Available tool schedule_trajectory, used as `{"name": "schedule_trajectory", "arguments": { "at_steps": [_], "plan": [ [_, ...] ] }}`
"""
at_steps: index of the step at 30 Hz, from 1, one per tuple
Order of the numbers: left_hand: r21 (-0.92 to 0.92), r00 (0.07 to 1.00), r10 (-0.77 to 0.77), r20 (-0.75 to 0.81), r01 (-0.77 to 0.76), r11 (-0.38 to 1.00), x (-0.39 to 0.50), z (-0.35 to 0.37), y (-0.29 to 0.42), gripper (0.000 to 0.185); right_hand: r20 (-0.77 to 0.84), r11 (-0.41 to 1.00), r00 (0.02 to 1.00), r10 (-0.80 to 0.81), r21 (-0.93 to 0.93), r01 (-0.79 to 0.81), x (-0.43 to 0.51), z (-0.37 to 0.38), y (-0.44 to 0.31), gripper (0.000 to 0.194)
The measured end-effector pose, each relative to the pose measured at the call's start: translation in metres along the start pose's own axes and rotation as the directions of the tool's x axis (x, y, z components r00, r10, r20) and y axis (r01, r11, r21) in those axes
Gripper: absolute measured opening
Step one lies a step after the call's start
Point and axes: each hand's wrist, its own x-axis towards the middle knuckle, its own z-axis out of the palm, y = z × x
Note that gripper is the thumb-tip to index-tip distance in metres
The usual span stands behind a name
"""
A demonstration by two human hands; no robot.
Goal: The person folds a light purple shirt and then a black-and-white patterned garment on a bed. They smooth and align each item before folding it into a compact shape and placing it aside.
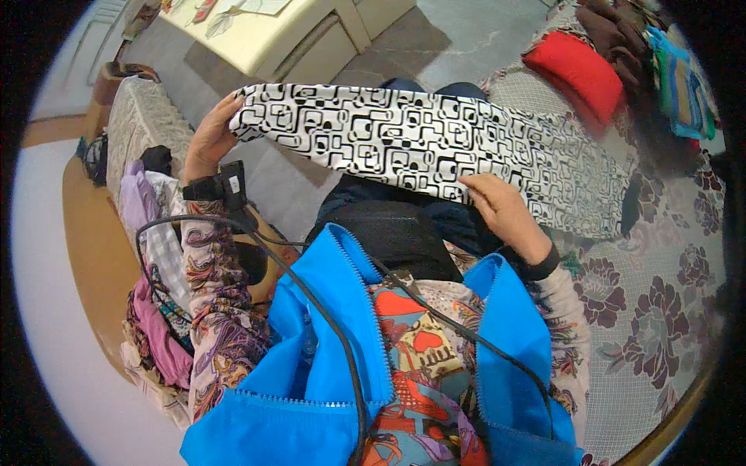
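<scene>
A long padded board with a black-and-white geometric fabric cover (373,137), which looks like an ironing board, lies across in front of me above my knees. My left hand (213,137) grips its narrow rounded end at the left. With bent fingers, my right hand (507,212) holds the near edge of the board, right of its middle. The board's wide far end reaches over a bed with a flowered cover. Both wrists carry black bands, and the underside of the board is hidden.
At the right is the flowered bedspread (629,303), with a red cushion (577,76) and folded striped cloth (682,87). A cream cabinet (262,41) stands ahead. Piled clothes (157,338) hang at my left. Dark cables cross my blue vest (332,349).
</scene>
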Motion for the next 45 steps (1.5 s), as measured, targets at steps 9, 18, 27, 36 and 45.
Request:
{"name": "schedule_trajectory", "arguments": {
  "at_steps": [9,18,27,36,45],
  "plan": [
    [0.171,0.997,0.071,0.035,-0.076,0.982,-0.006,0.071,0.031,0.026,0.050,0.944,0.999,-0.017,0.330,-0.001,0.074,-0.013,-0.034,0.026],
    [0.538,0.906,-0.025,0.422,-0.228,0.812,0.012,0.142,0.031,0.029,0.185,0.709,0.981,-0.058,0.699,-0.090,0.161,0.014,-0.051,0.024],
    [0.779,0.900,-0.231,0.370,-0.166,0.604,0.010,0.120,0.042,0.047,0.113,0.642,0.992,-0.054,0.765,-0.052,0.198,-0.005,-0.031,0.021],
    [0.607,0.998,-0.048,0.048,0.009,0.794,-0.024,0.044,0.059,0.049,0.149,0.608,0.986,0.075,0.777,-0.163,0.186,-0.003,-0.029,0.037],
    [0.422,0.982,-0.174,0.075,0.127,0.897,-0.038,-0.005,-0.009,0.048,0.397,0.756,0.898,0.192,0.524,-0.393,0.077,0.036,0.002,0.030]
  ]
}}
